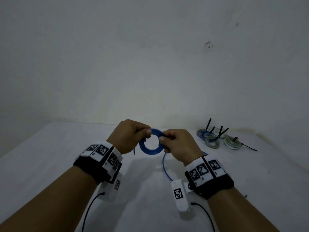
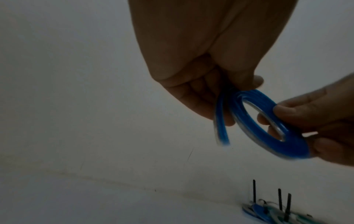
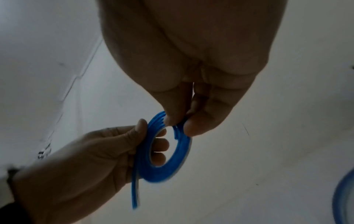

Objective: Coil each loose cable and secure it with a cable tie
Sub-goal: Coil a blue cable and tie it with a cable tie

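Note:
A blue cable (image 1: pixel 151 148) is wound into a small flat coil held above the white table (image 1: pixel 50 156). My left hand (image 1: pixel 132 136) pinches the coil's left side, thumb on top and fingers through the hole. My right hand (image 1: pixel 177 144) pinches the right side of the blue cable coil (image 3: pixel 164 153) between thumb and forefinger. A short free end (image 2: pixel 222 128) hangs below my left hand (image 2: pixel 201 75). The uncoiled length (image 1: pixel 165 166) trails down from my right hand to the table. The right hand (image 2: pixel 325 124) also shows in the left wrist view.
Several coiled cables (image 1: pixel 217 138) bound with black cable ties (image 1: pixel 222 131) lie at the table's back right near the wall. One loose black tie (image 1: pixel 249 147) lies beside them. A white wall (image 1: pixel 150 56) rises behind the table.

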Tool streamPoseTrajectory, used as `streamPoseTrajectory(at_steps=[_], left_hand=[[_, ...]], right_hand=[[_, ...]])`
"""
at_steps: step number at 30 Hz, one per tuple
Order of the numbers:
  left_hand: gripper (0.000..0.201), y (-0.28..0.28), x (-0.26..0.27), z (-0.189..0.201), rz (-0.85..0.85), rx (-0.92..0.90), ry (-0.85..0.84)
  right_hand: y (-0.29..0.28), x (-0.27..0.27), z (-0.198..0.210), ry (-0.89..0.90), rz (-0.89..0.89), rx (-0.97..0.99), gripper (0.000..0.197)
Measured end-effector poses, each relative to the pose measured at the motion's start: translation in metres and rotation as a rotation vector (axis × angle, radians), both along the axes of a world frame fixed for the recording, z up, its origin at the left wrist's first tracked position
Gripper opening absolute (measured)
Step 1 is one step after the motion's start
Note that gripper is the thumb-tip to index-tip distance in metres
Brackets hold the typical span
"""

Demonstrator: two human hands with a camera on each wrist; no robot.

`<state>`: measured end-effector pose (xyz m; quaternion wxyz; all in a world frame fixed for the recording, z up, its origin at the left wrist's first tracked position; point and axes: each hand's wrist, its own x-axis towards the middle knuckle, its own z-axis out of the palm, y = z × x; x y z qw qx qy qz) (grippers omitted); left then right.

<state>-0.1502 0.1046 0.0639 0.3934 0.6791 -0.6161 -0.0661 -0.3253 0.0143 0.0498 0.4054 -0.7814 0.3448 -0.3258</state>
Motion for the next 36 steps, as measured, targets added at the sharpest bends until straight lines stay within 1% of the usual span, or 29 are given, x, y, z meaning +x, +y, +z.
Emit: streamPoseTrajectory(at_steps=[2,5,8,10,11,13,14,16,18,20,21,22,25,27,29,31,33,36], left_hand=[[0.023,0.0,-0.002,-0.004,0.026,-0.037,0.033],[0.022,-0.002,-0.012,-0.014,0.019,-0.03,0.06],[0.035,-0.005,-0.02,-0.02,-0.009,-0.041,0.19],[0.037,-0.006,-0.022,-0.021,0.016,-0.052,0.279],[0.033,-0.006,-0.024,-0.021,0.031,-0.063,0.332],[0.014,-0.005,-0.031,-0.02,0.067,-0.102,0.422],[0.01,-0.004,-0.035,-0.02,0.084,-0.118,0.441],[0.014,-0.006,-0.041,-0.021,0.078,-0.104,0.426],[0.019,-0.007,-0.046,-0.024,0.04,-0.044,0.364],[0.015,-0.009,-0.048,-0.028,0.023,0.0,0.306],[0.011,-0.011,-0.05,-0.028,0.031,0.015,0.263],[0.012,-0.012,-0.053,-0.029,0.047,0.035,0.21],[0.017,-0.017,-0.066,-0.028,0.048,0.102,0.112],[0.021,-0.019,-0.078,-0.029,0.022,0.126,0.075],[0.024,-0.022,-0.09,-0.031,0.005,0.142,0.068],[0.024,-0.026,-0.102,-0.033,-0.019,0.162,0.061],[0.023,-0.03,-0.115,-0.036,-0.051,0.185,0.042],[0.024,-0.035,-0.133,-0.039,-0.093,0.209,0.036]], right_hand=[[-0.001,-0.001,0.0,-0.135,-0.041,0.12,0.01],[0.001,0.0,-0.008,-0.216,-0.091,0.189,0.012],[0.001,-0.003,-0.016,-0.292,-0.109,0.313,0.011],[0.001,-0.007,-0.019,-0.304,-0.1,0.361,0.011],[0.002,-0.009,-0.02,-0.306,-0.092,0.375,0.011],[0.004,-0.013,-0.021,-0.322,-0.078,0.413,0.012],[0.005,-0.015,-0.022,-0.336,-0.076,0.436,0.012],[0.008,-0.02,-0.025,-0.349,-0.081,0.46,0.01],[0.011,-0.026,-0.027,-0.344,-0.097,0.465,0.009],[0.016,-0.033,-0.029,-0.327,-0.112,0.467,0.01],[0.019,-0.038,-0.03,-0.314,-0.117,0.467,0.011],[0.02,-0.043,-0.031,-0.293,-0.123,0.463,0.011],[0.02,-0.065,-0.028,-0.187,-0.149,0.41,0.01],[0.016,-0.088,-0.024,-0.078,-0.212,0.351,0.012],[0.01,-0.117,-0.021,0.093,-0.304,0.28,0.018],[0.006,-0.148,-0.019,0.241,-0.352,0.231,0.019],[0.005,-0.175,-0.017,0.42,-0.343,0.204,0.013],[0.008,-0.201,-0.018,0.776,-0.282,0.131,0.009]])
